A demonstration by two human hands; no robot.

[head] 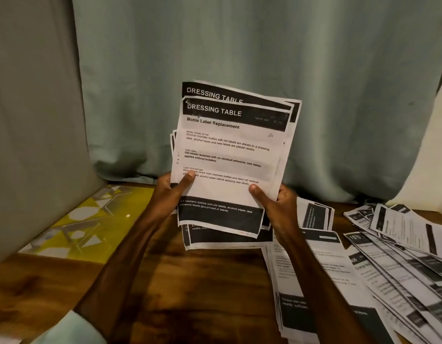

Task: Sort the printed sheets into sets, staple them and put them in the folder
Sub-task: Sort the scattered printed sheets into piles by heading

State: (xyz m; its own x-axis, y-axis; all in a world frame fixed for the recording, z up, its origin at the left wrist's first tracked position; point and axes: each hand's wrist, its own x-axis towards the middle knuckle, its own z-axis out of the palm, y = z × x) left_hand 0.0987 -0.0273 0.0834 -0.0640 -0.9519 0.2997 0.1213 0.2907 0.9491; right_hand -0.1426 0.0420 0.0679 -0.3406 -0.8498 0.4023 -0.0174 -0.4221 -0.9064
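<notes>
**Dressing Table sheets up in both hands**

We saw the stack of printed sheets (229,155) held upright above the wooden table (190,281); its top page read "DRESSING TABLE", then "Bottle Label Replacement"; the pages sat fanned, edges out of line. The left hand (171,194) gripped the lower left edge, thumb across the front; the right hand (277,204) gripped the lower right edge, thumb on top too. To the right, loose sheets (388,256) lay in overlapping piles on the table; at the left, a yellow patterned flat item (90,219) lay beside a grey cushion (28,120); a pale green curtain (239,45) hung behind.
</notes>
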